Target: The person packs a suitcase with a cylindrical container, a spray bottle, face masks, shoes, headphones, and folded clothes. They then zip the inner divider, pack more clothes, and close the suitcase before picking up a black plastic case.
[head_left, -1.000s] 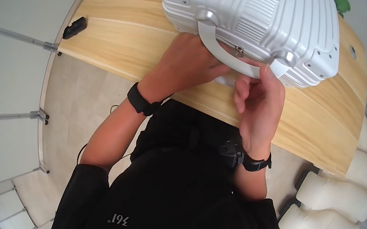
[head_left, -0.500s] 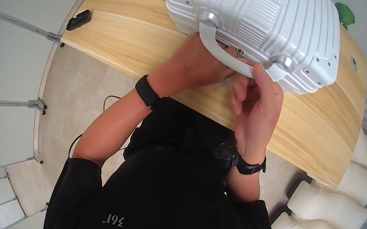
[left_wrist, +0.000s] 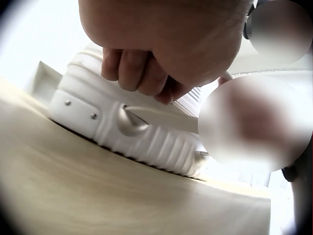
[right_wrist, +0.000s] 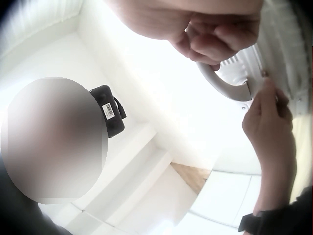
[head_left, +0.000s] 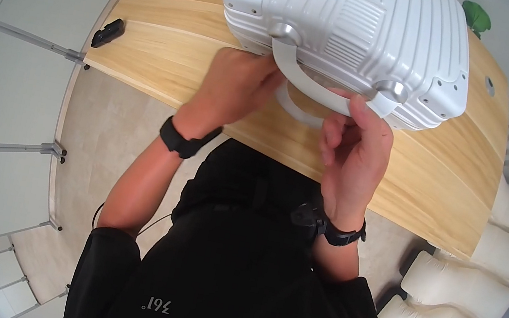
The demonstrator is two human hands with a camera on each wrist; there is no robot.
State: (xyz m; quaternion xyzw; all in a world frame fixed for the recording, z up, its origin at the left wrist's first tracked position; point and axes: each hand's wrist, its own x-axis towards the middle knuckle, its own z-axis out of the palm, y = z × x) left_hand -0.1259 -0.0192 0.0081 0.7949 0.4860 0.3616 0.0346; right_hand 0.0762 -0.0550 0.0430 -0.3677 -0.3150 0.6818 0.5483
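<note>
Right hand (head_left: 355, 146) pinches handle (head_left: 311, 86), steadying white case (head_left: 351, 33); left hand (head_left: 233, 87) fingers curled against case edge, grasp unclear.

The person wears a black short-sleeved shirt (head_left: 231, 291) that fills the lower middle of the head view, with small pale "361°" print (head_left: 158, 306) near its lower edge. Both forearms are bare. A black band strap (head_left: 184, 140) circles the left wrist, and a black band with a bulky black camera unit (head_left: 325, 222) circles the right wrist.
</note>
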